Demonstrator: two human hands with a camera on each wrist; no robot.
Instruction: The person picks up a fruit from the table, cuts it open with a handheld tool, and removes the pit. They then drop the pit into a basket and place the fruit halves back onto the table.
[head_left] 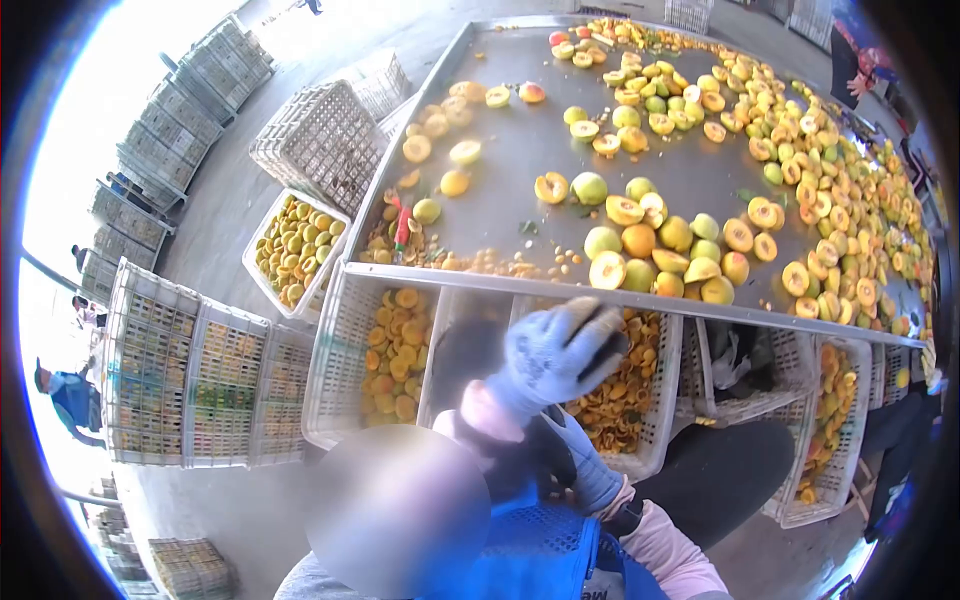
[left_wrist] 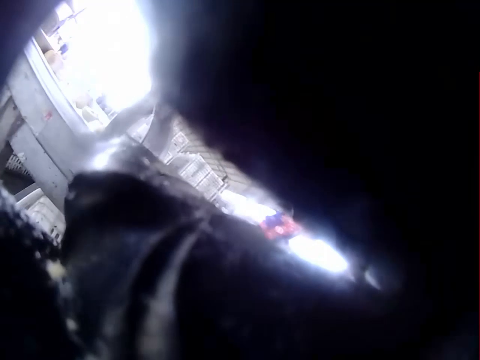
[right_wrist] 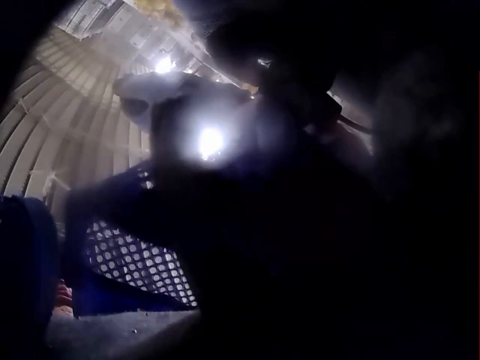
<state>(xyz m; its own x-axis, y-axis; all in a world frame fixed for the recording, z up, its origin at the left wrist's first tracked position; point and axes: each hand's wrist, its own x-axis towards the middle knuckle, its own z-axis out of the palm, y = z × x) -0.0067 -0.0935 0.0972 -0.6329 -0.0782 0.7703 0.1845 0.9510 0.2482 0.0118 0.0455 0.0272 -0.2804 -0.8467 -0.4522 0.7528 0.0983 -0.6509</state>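
My left hand (head_left: 565, 350), in a pale blue glove with dark parts at the fingers, is raised at the table's near edge. Its fingers are loosely bent, and no object shows in them. Lower down, my right hand (head_left: 592, 470), also gloved, lies beside a dark cloth-like thing (head_left: 535, 450) under the left wrist; its fingertips are hidden. Halved and whole yellow-green fruit (head_left: 675, 235) lies on the metal table (head_left: 500, 150). Both wrist views are mostly dark; dark folds (left_wrist: 172, 277) fill the left one, and blue perforated mesh (right_wrist: 135, 259) shows in the right one.
Crates of cut fruit stand under the table's near edge, one on the left (head_left: 395, 360) and another (head_left: 640, 400) beside my hands. Stacked white crates (head_left: 190, 370) and a fruit-filled crate (head_left: 300, 245) are at the left. Another person (head_left: 70, 400) is at the far left.
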